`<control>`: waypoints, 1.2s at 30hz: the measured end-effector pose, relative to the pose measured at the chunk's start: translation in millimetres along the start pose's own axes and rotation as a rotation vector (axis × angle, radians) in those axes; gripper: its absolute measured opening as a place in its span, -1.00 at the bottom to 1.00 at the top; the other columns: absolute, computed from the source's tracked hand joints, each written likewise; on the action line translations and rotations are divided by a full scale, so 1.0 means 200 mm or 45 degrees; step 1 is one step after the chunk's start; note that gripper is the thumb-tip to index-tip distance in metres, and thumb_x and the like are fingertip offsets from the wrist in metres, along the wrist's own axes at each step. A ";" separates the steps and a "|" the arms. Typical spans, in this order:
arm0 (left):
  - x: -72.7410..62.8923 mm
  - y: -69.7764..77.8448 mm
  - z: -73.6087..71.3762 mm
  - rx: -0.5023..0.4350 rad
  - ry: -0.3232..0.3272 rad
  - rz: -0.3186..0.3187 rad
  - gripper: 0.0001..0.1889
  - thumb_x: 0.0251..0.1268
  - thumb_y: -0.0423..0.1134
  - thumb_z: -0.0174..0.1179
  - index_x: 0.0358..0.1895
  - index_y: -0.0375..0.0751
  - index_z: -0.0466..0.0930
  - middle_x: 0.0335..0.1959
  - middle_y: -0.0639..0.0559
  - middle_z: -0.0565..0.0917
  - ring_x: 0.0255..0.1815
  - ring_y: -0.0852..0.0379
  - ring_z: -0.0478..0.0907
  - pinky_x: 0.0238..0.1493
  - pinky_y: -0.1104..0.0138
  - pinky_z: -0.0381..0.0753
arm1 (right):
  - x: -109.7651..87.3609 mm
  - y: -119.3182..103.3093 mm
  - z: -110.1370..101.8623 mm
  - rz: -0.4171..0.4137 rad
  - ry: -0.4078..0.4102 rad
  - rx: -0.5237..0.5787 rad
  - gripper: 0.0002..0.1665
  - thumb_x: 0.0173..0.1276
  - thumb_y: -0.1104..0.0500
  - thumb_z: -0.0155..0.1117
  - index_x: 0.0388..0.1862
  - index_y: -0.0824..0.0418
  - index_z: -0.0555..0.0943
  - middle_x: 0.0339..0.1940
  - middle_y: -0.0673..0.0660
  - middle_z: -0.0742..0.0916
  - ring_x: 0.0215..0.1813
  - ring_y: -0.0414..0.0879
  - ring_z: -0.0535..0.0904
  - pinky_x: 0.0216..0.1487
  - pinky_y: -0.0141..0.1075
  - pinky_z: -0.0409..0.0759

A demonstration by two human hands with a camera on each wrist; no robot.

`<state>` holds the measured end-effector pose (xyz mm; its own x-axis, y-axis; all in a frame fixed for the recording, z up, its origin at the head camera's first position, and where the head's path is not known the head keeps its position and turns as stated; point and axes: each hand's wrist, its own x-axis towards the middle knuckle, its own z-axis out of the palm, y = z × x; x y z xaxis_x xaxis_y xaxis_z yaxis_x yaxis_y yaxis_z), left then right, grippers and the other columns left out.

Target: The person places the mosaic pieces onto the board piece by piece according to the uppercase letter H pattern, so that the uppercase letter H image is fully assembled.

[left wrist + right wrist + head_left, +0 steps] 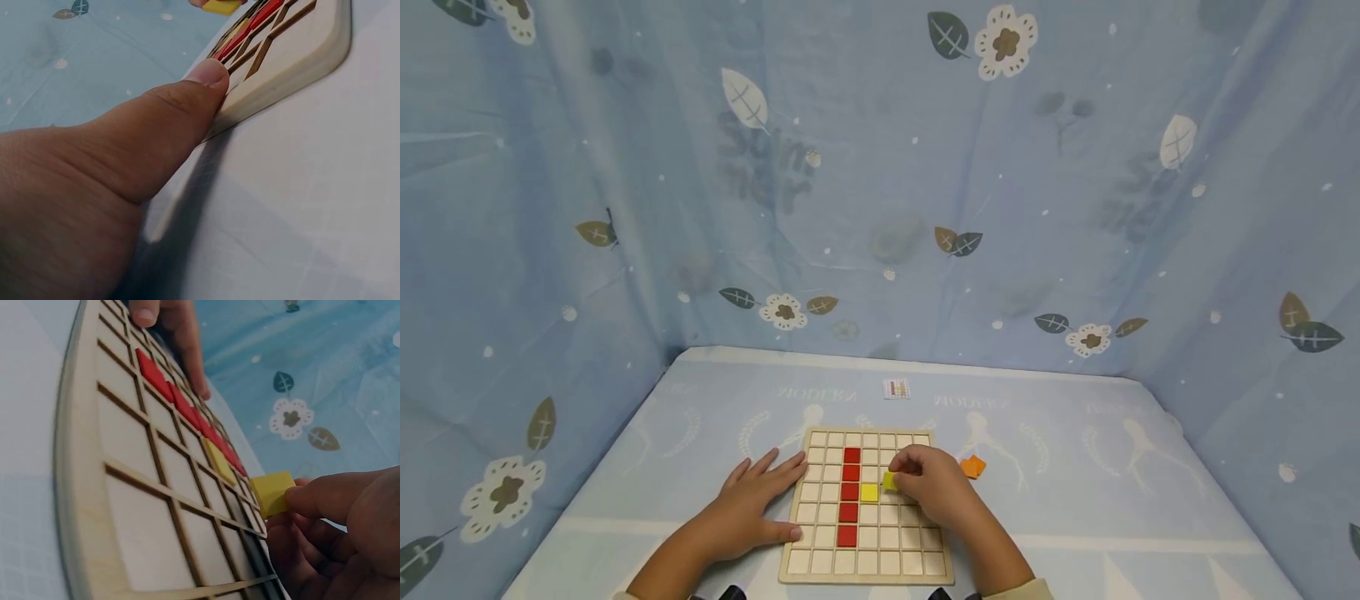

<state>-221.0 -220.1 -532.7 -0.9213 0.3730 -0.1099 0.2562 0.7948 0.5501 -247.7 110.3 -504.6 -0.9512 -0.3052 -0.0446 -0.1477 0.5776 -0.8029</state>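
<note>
A wooden grid board [867, 569] lies flat on the table, with a column of several red square tiles [849, 492] set in its cells. One yellow tile [868, 493] sits beside the middle red one. Between thumb and fingers my right hand [934, 487] pinches a second yellow tile [273, 492], held just over the cells right of the placed yellow one. My left hand [747, 508] is spread at the board's left side, its thumb [209, 74] on the frame's edge and its fingertips at the upper left rim.
Orange tiles [973, 467] lie in a small pile on the table right of the board. Behind the board is a small card [897, 389] with a coloured pattern. A blue flowered curtain [880, 208] encloses the table at the back and sides.
</note>
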 end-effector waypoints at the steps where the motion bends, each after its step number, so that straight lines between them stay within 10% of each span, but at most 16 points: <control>1: 0.00 0.00 0.00 -0.009 -0.001 0.002 0.10 0.00 0.47 0.40 0.65 0.17 0.25 0.70 0.25 0.16 0.75 -0.26 -0.16 0.59 -0.32 -0.40 | 0.00 0.00 0.01 0.003 0.010 -0.012 -0.91 0.47 0.17 0.39 -0.18 -0.06 0.71 -0.25 -0.11 0.71 -0.19 -0.13 0.58 -0.17 -0.26 0.58; 36: 0.00 0.03 0.00 0.003 0.004 -0.025 0.09 -0.01 0.44 0.43 0.64 0.15 0.28 0.69 0.26 0.18 0.75 -0.25 -0.15 0.60 -0.31 -0.40 | -0.01 0.04 0.06 -0.171 -0.034 -0.221 -0.84 0.33 0.27 0.43 -0.20 0.02 0.71 -0.30 -0.07 0.58 -0.28 -0.24 0.49 -0.24 -0.38 0.52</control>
<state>-219.1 -216.8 -529.1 -0.9271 0.3559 -0.1176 0.2389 0.8028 0.5462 -243.1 106.5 -517.0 -0.9127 -0.4068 0.0388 -0.3195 0.6513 -0.6882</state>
